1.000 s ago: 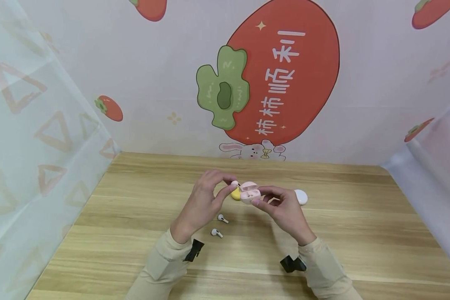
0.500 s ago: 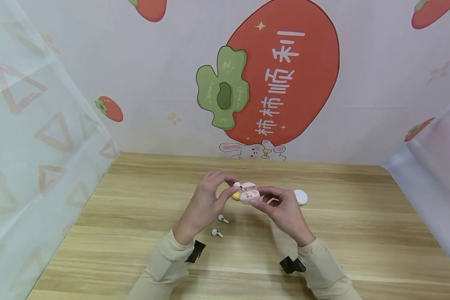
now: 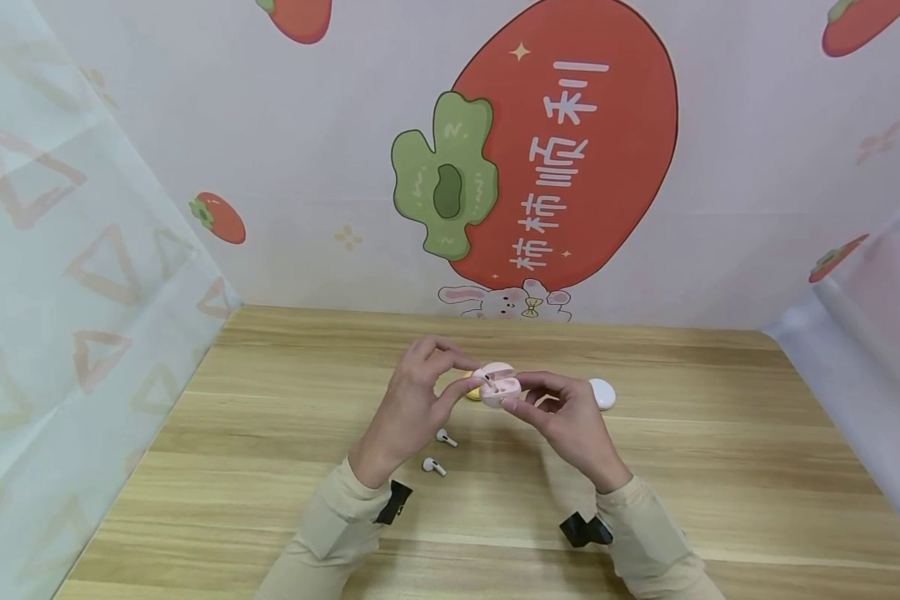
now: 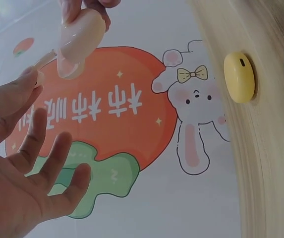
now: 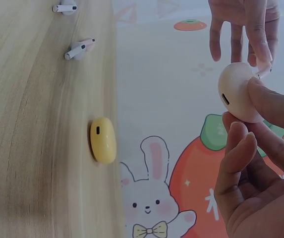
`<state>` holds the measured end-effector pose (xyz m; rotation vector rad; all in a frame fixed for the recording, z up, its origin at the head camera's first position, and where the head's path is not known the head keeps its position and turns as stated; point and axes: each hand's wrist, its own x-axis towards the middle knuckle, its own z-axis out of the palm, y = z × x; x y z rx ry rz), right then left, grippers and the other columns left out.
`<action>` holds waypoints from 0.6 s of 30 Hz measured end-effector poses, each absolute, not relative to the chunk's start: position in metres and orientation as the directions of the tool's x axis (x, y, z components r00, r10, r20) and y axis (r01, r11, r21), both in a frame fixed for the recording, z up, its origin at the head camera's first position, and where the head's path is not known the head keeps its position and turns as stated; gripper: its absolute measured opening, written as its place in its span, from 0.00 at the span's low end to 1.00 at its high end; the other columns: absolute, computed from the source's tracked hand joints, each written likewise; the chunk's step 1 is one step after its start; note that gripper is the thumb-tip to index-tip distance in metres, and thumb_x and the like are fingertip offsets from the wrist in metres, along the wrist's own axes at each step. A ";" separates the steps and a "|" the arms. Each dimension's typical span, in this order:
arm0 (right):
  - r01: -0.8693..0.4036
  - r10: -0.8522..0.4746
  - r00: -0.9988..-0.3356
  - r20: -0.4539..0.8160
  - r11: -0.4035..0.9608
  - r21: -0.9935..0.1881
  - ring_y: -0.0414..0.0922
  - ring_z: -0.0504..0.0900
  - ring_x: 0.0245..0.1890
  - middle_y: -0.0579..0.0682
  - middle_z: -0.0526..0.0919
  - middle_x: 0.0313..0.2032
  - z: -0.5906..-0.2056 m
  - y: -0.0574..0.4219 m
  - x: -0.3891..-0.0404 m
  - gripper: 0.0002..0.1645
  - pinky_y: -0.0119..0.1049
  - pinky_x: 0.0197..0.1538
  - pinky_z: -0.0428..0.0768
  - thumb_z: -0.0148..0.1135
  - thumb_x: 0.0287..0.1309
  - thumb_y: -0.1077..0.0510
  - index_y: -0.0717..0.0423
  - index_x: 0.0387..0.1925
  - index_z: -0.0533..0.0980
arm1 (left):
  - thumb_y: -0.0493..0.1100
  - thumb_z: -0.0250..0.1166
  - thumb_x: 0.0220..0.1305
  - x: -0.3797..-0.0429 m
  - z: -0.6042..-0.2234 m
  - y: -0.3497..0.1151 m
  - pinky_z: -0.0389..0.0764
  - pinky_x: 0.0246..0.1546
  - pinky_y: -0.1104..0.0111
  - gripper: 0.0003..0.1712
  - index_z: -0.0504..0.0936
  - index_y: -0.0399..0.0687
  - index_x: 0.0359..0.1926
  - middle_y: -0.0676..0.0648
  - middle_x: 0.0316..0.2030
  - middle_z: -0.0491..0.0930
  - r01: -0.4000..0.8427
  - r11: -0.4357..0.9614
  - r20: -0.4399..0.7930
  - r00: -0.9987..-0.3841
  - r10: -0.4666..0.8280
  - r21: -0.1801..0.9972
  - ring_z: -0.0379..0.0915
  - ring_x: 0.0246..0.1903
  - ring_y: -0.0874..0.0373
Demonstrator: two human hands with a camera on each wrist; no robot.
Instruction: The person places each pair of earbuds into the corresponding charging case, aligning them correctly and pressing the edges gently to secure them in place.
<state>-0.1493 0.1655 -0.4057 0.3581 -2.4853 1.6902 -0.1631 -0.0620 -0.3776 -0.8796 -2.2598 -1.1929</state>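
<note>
Above the table my right hand grips a pink earbud case between thumb and fingers, its lid raised. An earbud is pinched between the thumb and index finger of my left hand, stem pointing toward the case. In the head view that earbud is at the case's left side; whether its stem is inside cannot be made out. The other left fingers are spread in the left wrist view. From the right wrist view the pink case shows its rounded underside with a port.
Two loose white earbuds lie on the wooden table, nearer the left forearm. A yellow case sits behind the raised hands. To the right is a white round case. A printed cloth wall stands at the table's back.
My left hand has moved slightly right, bringing the pinched earbud from beside the pink case to its open top. The right hand and case have hardly moved.
</note>
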 end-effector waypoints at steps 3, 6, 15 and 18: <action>-0.260 -0.128 -0.965 0.229 0.344 -0.902 0.45 0.78 0.32 0.48 0.84 0.33 -0.405 0.165 -0.149 0.17 0.30 0.29 0.77 0.78 0.53 0.61 0.55 0.46 0.87 | 0.37 0.76 0.57 -0.164 -0.379 -0.061 0.74 0.49 0.55 0.09 0.88 0.45 0.40 0.46 0.43 0.78 0.710 0.431 0.640 -0.697 0.322 0.557 0.73 0.48 0.49; -0.260 -0.127 -0.965 0.230 0.341 -0.903 0.45 0.78 0.32 0.49 0.84 0.32 -0.405 0.165 -0.149 0.17 0.30 0.29 0.77 0.78 0.53 0.61 0.56 0.46 0.87 | 0.38 0.77 0.56 -0.164 -0.381 -0.060 0.73 0.51 0.52 0.09 0.89 0.45 0.39 0.44 0.44 0.76 0.709 0.437 0.644 -0.697 0.315 0.553 0.72 0.49 0.48; -0.261 -0.126 -0.965 0.232 0.334 -0.906 0.45 0.77 0.33 0.51 0.83 0.32 -0.407 0.164 -0.149 0.16 0.31 0.31 0.77 0.77 0.55 0.60 0.59 0.46 0.86 | 0.38 0.77 0.57 -0.163 -0.383 -0.054 0.72 0.52 0.50 0.08 0.89 0.45 0.39 0.42 0.47 0.76 0.698 0.467 0.643 -0.703 0.304 0.542 0.70 0.49 0.46; -0.261 -0.124 -0.965 0.232 0.324 -0.910 0.44 0.78 0.32 0.51 0.83 0.32 -0.406 0.164 -0.149 0.16 0.31 0.30 0.77 0.77 0.54 0.61 0.58 0.46 0.86 | 0.38 0.76 0.58 -0.162 -0.384 -0.053 0.72 0.52 0.51 0.08 0.88 0.45 0.39 0.42 0.47 0.76 0.695 0.474 0.641 -0.705 0.304 0.541 0.70 0.50 0.45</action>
